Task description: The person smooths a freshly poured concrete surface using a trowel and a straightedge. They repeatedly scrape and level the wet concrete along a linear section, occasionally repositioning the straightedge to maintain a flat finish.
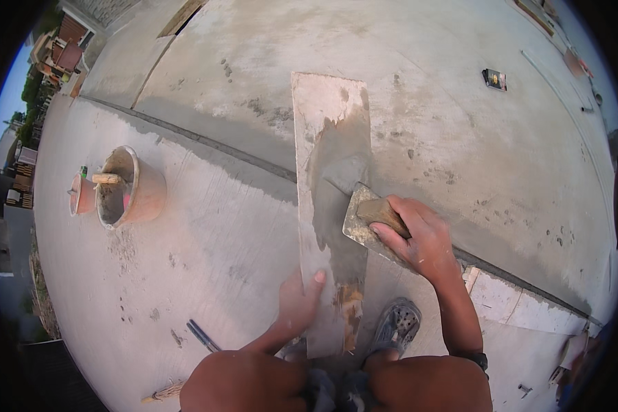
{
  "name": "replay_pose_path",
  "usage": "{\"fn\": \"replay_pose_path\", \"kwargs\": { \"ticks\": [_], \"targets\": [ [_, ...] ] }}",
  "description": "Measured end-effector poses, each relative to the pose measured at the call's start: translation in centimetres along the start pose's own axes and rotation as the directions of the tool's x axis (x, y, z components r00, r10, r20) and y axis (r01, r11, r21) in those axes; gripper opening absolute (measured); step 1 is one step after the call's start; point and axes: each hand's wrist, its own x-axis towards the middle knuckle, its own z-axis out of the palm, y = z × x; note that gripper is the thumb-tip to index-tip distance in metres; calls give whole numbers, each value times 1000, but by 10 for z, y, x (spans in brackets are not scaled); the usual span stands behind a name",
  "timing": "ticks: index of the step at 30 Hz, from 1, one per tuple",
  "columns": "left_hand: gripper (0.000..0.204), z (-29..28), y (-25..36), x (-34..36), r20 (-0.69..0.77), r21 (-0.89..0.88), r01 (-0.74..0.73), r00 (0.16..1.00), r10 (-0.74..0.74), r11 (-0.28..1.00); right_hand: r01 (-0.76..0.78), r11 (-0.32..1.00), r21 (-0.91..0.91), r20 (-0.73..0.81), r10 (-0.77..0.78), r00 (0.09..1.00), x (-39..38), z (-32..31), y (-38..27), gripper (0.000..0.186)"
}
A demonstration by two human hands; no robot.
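On a clock face centred on the long, narrow board [311, 257], with twelve straight ahead of the person, the board runs from twelve down to six, its near end between the person's lower legs. Wet grey paste [336, 154] coats much of its upper face, leaving the far end pale and bare; whether the board lies flat or is lifted cannot be told.

The left hand [297, 302] is at seven o'clock and grips the board's left edge — its thumb on the upper face, the other fingers out of sight, so how far they curl cannot be told. The right hand [426, 237] is at three, fingers and thumb closed snugly around the wooden handle [383, 211] of a trowel [354, 214]. The trowel's broad, smeared blade overlaps the board's right edge, its far corner next to the paste.

A dark seam [209, 143] crosses the concrete floor [185, 275] from ten o'clock to four, passing behind the board. At nine stands a large bucket [150, 192] with a tool's wooden grip [107, 178] at its rim — just beyond it, a smaller bucket [84, 198]. A small dark packet [494, 79] lies at two, well apart from the board. A grey perforated shoe [400, 323] is at five, near the board's right edge.
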Motion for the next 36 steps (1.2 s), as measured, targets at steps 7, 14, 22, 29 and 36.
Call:
{"fn": "replay_pose_path", "kwargs": {
  "ticks": [7, 14, 22, 29, 36],
  "targets": [
    [48, -14, -11, -3, 104, -22, 18, 994, -16, 1000, -298, 912, 284, 319, 203, 926, -23, 8, -29, 35],
    [44, 8, 13, 2, 215, -214, 109, 975, -62, 971, -666, 386, 638, 245, 718, 651, -133, -15, -43, 25],
    [44, 4, -35, 26, 57, -345, -49, 996, 73, 937, -580, 370, 726, -36, 862, 506, -226, -47, -33, 27],
    [45, -35, -60, 27, 5, -119, -74, 997, 76, 990, -754, 641, -143, -433, 645, 630, -258, 6, 10, 38],
    [47, -32, -54, -1, -115, -101, -66, 992, 54, 993, -693, 618, -372, -390, 573, 721, -227, 15, 53, 37]
  ]
}}
